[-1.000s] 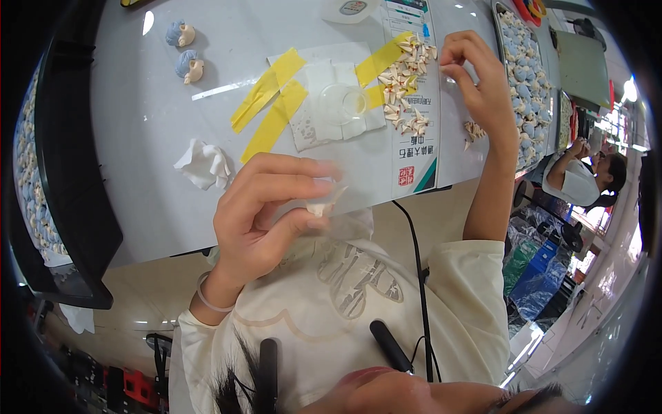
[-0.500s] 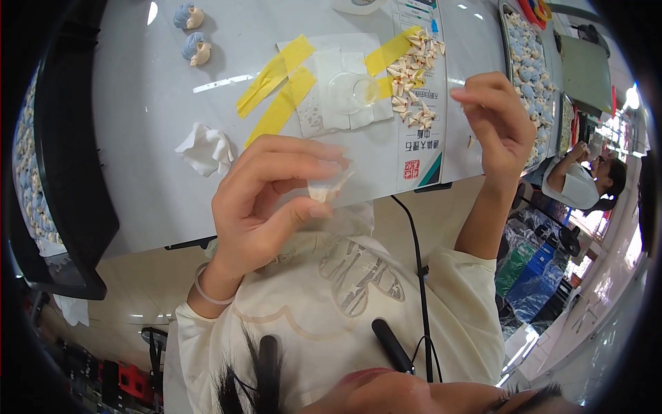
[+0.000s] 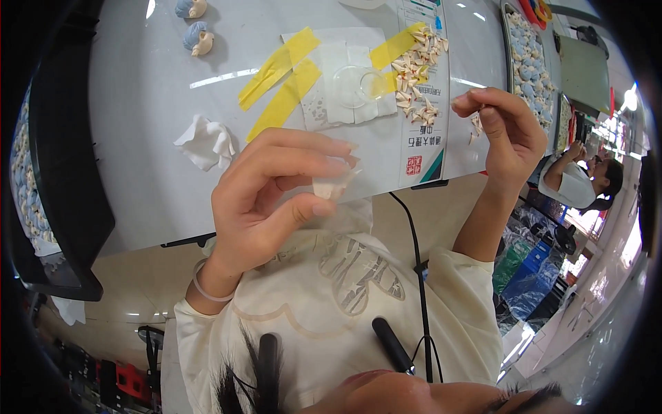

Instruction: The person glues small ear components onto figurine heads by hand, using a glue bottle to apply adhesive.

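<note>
Over the table's near edge, my left hand (image 3: 272, 196) is closed, thumb and fingers pinching a small cream figurine (image 3: 329, 186). Its details are blurred, and the fingers cover part of it. To the right, my right hand (image 3: 507, 134) is raised beside a pile of small, pointed cream pieces (image 3: 417, 72). Its thumb and index finger are bent together; what lies between them, if anything, is too small to make out. A few loose pointed pieces (image 3: 476, 126) lie by that hand. A round clear dish (image 3: 355, 86) rests on white tissue between the hands.
Yellow tape strips (image 3: 279, 72) flank the tissue. A crumpled white tissue (image 3: 205, 143) lies on the left, with two blue-and-cream figurines (image 3: 198, 39) behind it. A tray of similar pieces (image 3: 531, 76) stands at right; a black-edged rack (image 3: 76, 159) is at left. Another person (image 3: 576, 183) sits far right.
My right hand has moved slightly right and nearer to me, its thumb and index finger drawing together. My left hand keeps the figurine in almost the same place.
</note>
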A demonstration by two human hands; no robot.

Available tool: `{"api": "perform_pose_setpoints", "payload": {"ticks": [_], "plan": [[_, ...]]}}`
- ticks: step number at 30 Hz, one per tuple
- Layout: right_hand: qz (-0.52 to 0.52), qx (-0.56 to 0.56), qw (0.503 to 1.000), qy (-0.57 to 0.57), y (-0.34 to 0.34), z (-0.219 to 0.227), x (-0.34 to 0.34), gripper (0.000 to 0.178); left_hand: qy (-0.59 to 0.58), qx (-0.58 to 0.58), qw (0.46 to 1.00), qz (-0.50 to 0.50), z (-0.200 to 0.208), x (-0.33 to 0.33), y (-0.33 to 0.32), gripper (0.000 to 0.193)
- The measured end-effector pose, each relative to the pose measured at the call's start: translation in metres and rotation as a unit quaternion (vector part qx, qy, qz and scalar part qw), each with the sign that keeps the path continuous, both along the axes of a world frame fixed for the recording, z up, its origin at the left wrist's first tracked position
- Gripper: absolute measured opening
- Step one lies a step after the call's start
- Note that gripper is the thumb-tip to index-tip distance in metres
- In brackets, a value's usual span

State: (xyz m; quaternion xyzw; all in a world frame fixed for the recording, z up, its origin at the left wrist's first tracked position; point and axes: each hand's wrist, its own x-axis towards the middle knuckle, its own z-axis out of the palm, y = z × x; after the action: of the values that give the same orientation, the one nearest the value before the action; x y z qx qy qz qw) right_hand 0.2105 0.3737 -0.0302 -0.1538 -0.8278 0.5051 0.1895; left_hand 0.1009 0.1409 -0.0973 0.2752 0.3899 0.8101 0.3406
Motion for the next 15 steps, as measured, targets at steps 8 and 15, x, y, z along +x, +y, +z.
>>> {"api": "perform_pose_setpoints", "payload": {"ticks": [8, 15], "plan": [[0.026, -0.028, 0.999, 0.035, 0.0, -0.016, -0.01, 0.005, -0.025, -0.01, 0.999, -0.024, 0.001, -0.001, 0.0, 0.027], [0.063, -0.103, 0.992, 0.042, 0.003, -0.017, -0.013, 0.012, -0.022, -0.047, 0.999, -0.003, 0.003, 0.001, 0.001, 0.023]]}}
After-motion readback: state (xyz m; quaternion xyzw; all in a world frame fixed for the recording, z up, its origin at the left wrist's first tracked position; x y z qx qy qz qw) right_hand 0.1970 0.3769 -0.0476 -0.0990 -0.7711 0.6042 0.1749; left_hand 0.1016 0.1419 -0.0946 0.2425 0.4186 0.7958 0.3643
